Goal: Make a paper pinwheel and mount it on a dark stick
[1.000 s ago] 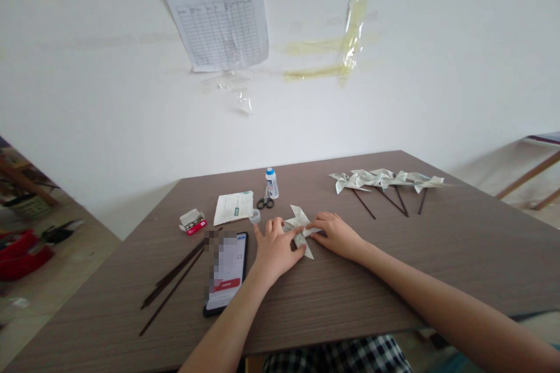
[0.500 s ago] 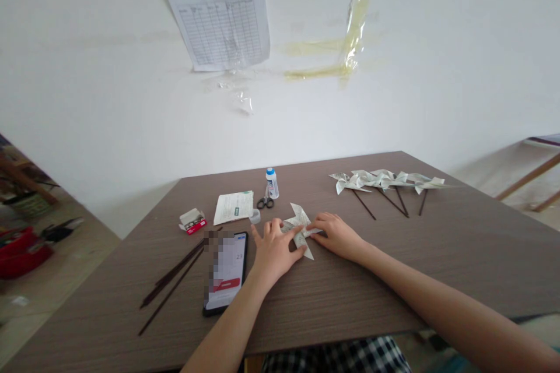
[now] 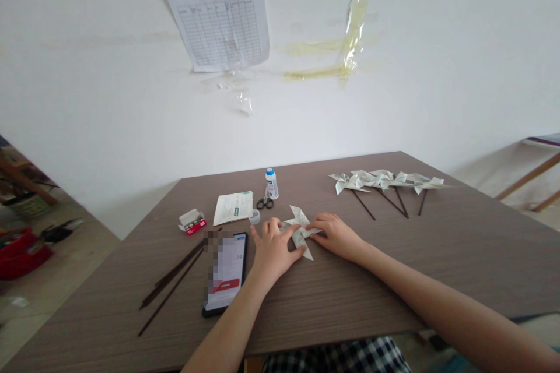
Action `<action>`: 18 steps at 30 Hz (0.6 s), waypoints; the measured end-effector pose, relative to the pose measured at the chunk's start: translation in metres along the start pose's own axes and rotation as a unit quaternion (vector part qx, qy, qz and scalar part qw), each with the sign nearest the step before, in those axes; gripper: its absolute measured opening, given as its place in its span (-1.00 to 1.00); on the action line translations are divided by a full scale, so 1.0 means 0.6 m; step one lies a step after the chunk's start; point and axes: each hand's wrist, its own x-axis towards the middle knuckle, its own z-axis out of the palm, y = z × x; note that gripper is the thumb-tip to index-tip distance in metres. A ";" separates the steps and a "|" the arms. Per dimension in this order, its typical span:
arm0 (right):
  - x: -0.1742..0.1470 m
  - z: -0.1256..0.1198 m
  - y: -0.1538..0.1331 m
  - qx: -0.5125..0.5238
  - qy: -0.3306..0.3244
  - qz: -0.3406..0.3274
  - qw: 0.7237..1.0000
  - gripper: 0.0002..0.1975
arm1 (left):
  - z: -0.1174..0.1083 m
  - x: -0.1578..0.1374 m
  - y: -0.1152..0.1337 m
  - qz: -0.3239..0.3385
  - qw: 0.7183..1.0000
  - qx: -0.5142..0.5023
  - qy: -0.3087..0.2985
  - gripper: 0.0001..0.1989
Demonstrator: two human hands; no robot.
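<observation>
A folded pinwheel of printed paper (image 3: 300,236) lies on the table between my hands, its pointed blades spread out. My left hand (image 3: 275,247) holds its left side, the thumb and fingers pressing the paper down. From the other side, my right hand (image 3: 335,235) grips the right blade between thumb and fingertips. Part of the pinwheel is hidden under my left fingers. Just beyond my left hand are a small roll of clear tape (image 3: 254,217), black-handled scissors (image 3: 265,203) and a white glue bottle with a blue cap (image 3: 272,185).
Several finished paper pinwheels on brown sticks (image 3: 385,179) lie at the back right. A phone (image 3: 227,274) lies left of my left forearm, near loose dark sticks (image 3: 170,280). A small red-and-white box (image 3: 192,223) and a paper booklet (image 3: 233,207) lie behind them. The wall (image 3: 131,116) borders the table's back.
Both hands stay almost where they were on the pinwheel. Its upper blade sits very slightly lower, and the number on the phone screen has gone from 23 to 24.
</observation>
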 end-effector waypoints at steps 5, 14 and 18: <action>0.001 0.003 0.004 0.009 0.006 -0.008 1.000 -0.73 | 0.002 0.000 0.001 -0.007 1.000 0.002 -0.008 -0.44; 0.000 -0.006 0.001 0.030 0.013 0.003 0.999 -0.69 | -0.004 -0.007 0.014 -0.019 1.000 0.002 0.007 -0.39; 0.002 -0.018 0.003 0.035 0.019 0.000 0.999 -0.74 | -0.004 -0.007 0.010 -0.031 0.999 0.012 0.007 -0.36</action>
